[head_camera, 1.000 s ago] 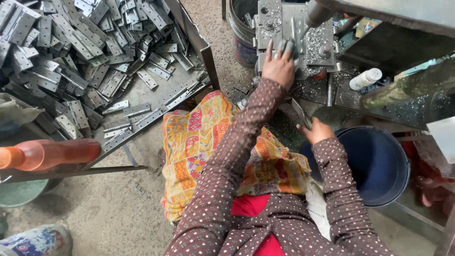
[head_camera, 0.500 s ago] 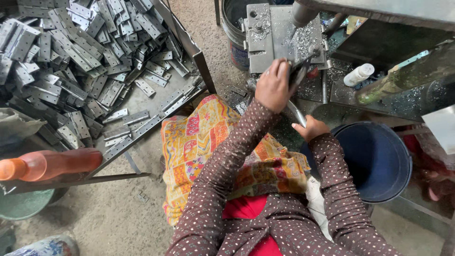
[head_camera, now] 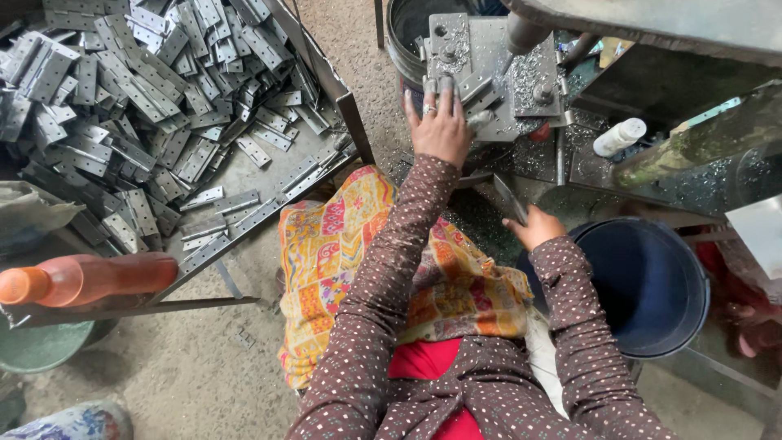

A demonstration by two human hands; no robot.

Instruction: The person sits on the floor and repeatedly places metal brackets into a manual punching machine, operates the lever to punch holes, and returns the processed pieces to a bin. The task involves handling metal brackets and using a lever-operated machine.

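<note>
Reaching forward, the left hand (head_camera: 441,122) lies flat with its fingers spread, gripping nothing, its fingertips (head_camera: 446,84) pressing on a metal hinge piece (head_camera: 472,88) that sits on the grey plate of a press machine (head_camera: 497,65). A ring shows on one finger. The right hand (head_camera: 533,226) is drawn back closer to the body and is closed around a flat metal strip (head_camera: 509,198), which slants up and to the left from its grip, just below the machine's edge. Both arms wear a brown sleeve (head_camera: 383,285) with small pale dots. Metal shavings are scattered over the machine plate and the bench to its right, where a small white bottle (head_camera: 619,136) lies on its side. Just right of the right hand stands a dark blue bucket (head_camera: 652,285), its mouth open towards the camera. A yellow patterned cloth (head_camera: 342,253) covers the person's lap, with red fabric showing beneath it. To the left, a metal tray (head_camera: 326,73) on a stand holds a big heap of grey hinge plates (head_camera: 122,98). An orange bottle (head_camera: 85,279) lies on its side at the near edge of that tray, and a green tub (head_camera: 37,346) sits on the concrete floor below it.
</note>
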